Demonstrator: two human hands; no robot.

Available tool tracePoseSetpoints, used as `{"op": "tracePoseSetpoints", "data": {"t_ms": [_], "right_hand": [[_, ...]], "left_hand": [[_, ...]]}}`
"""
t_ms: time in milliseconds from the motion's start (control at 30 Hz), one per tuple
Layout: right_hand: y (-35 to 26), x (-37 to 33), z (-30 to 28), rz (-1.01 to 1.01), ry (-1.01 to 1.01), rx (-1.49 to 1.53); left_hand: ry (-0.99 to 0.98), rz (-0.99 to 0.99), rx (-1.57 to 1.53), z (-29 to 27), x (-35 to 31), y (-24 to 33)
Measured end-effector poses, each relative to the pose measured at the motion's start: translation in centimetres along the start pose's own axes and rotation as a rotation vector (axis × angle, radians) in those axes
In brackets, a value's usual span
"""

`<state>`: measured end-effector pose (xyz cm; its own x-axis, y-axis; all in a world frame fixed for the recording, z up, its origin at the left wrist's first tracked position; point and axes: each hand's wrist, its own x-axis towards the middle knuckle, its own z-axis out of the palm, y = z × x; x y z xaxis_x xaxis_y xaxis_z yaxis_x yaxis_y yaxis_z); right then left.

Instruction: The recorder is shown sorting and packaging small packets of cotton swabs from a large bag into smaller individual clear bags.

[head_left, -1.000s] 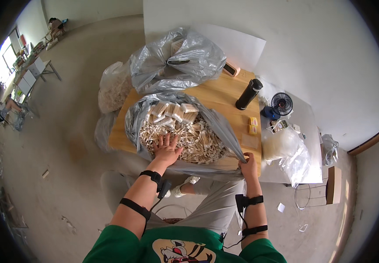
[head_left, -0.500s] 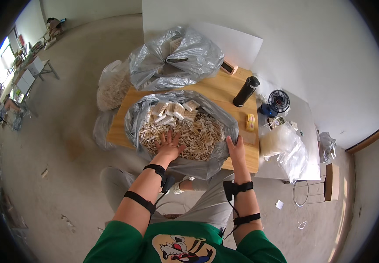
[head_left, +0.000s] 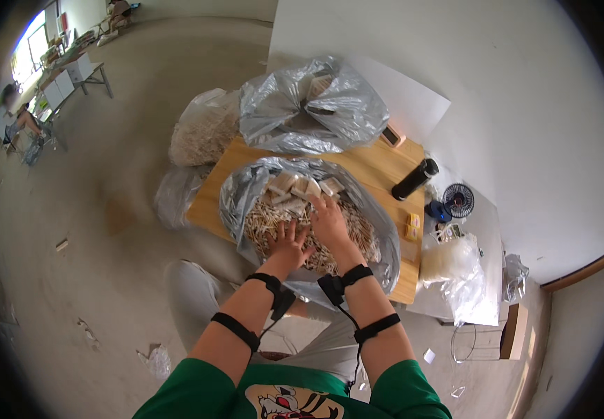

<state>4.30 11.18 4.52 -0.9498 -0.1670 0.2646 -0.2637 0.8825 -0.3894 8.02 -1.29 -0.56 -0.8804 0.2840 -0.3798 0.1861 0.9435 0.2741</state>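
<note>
A grey plastic bag lies wide open on the wooden table, filled with loose cotton swabs. Several packed bundles of swabs sit on top at the bag's far side. My left hand rests on the loose swabs with its fingers spread, gripping nothing that I can see. To its right, my right hand reaches over the heap, fingers stretched toward the bundles. Its fingertips are close to the nearest bundle; whether they touch it I cannot tell.
Behind stands another grey bag; a clear bag of swabs is at its left. On the right are a black bottle, small yellow boxes, a fan and clear plastic bags. A person sits far left.
My right hand has left the bag's right rim and moved left over the swabs toward the bundles. My left hand stays spread on the swabs. The whole view has shifted.
</note>
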Motion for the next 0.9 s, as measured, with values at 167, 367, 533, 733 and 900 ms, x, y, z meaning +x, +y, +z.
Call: {"op": "tracePoseSetpoints", "data": {"t_ms": [167,367,533,733,900], "right_hand": [[0.5,3.0,2.7,0.043,-0.068,0.016],[2.7,1.8,1.7,0.347,0.269,0.406],[4.2,-2.5,1.0,0.440,0.265,0.854],[3.0,-6.9,-0.4,0.390,0.088,0.870],[3.9,-8.9,-1.1,0.420,0.161,0.793]], "left_hand": [[-0.053,-0.012,-0.014,-0.4,-0.5,0.3],[-0.104,0.018,-0.108,-1.7,-0.1,-0.9],[0.358,0.178,-0.502,-1.6,1.2,-2.9],[0.284,0.055,-1.373,-2.3,-0.7,0.3],[0.095,0.098,-0.965,-2.7,-2.4,1.5]]}}
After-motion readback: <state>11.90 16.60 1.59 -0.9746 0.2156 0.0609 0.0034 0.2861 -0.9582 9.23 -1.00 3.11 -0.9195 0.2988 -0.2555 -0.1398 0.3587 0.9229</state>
